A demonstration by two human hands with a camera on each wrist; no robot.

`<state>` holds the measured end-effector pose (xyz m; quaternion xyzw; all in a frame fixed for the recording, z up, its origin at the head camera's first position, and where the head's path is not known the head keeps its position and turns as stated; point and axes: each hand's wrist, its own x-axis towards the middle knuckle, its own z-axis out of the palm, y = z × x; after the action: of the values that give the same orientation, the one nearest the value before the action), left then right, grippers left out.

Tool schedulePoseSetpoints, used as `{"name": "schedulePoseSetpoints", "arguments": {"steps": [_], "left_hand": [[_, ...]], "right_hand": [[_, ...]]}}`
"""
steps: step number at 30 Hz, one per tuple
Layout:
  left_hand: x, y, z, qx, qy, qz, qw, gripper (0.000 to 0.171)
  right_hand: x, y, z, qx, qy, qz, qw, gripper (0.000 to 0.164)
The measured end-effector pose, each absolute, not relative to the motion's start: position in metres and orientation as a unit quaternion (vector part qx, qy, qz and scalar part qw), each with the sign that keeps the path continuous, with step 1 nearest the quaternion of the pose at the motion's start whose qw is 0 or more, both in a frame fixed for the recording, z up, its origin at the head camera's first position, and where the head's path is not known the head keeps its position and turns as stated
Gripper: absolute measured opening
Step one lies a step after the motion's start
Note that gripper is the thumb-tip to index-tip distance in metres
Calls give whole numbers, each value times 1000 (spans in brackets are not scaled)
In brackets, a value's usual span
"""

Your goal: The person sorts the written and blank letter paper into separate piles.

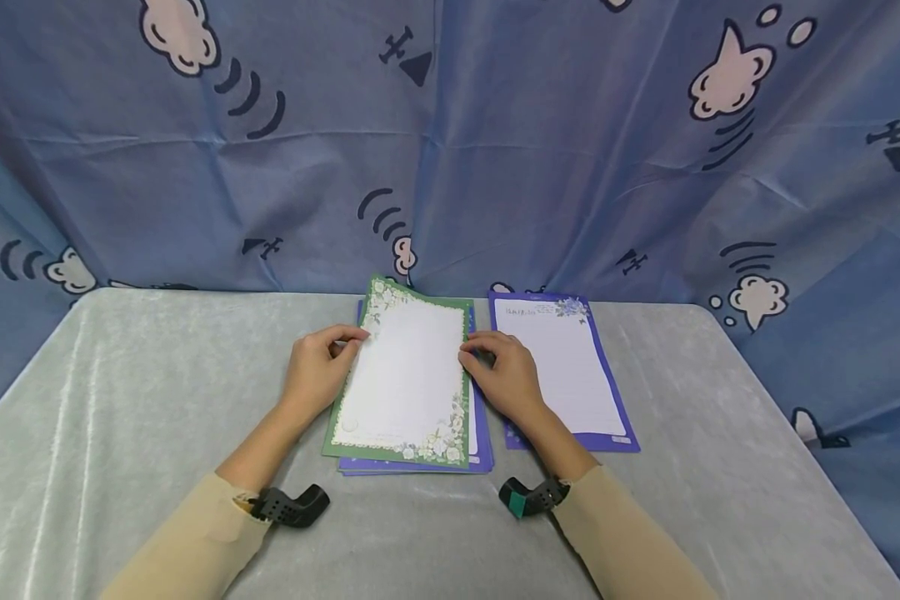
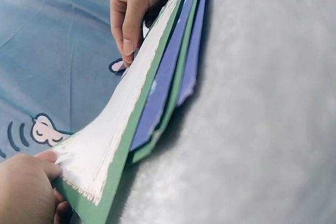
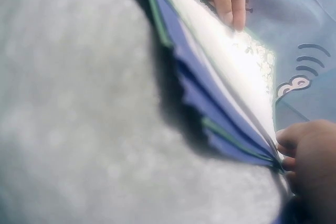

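Observation:
A green-bordered sheet of letter paper (image 1: 405, 375) with a floral frame lies uppermost over several purple and green sheets (image 1: 483, 442) fanned beneath it. My left hand (image 1: 320, 367) pinches its left edge between thumb and fingers. The left wrist view shows this sheet (image 2: 123, 124) bowed and lifted apart from the lower ones. At the opposite edge, my right hand (image 1: 504, 375) pinches the paper. In the right wrist view, the sheets' edges come together at the fingers of my right hand (image 3: 310, 150).
A purple-bordered sheet (image 1: 562, 367) with handwriting at its top lies to the right, partly under my right forearm. The table has a pale grey plush cloth (image 1: 157, 400). A blue patterned curtain (image 1: 495, 167) hangs along the back edge. Black wrist cameras (image 1: 292, 506) sit on both wrists.

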<state>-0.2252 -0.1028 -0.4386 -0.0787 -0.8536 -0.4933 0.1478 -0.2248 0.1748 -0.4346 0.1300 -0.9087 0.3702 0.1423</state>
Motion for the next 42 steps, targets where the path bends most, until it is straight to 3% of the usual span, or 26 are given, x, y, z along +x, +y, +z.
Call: {"name": "schedulePoseSetpoints", "arguments": {"steps": [28, 42], "left_hand": [[-225, -103, -437, -76, -854, -496, 140, 18], [-224, -101, -438, -108, -820, -529, 189, 17]], "right_hand": [[-226, 175, -434, 129, -909, 371, 142, 15], [-224, 175, -435, 128, -908, 373, 141, 15]]}}
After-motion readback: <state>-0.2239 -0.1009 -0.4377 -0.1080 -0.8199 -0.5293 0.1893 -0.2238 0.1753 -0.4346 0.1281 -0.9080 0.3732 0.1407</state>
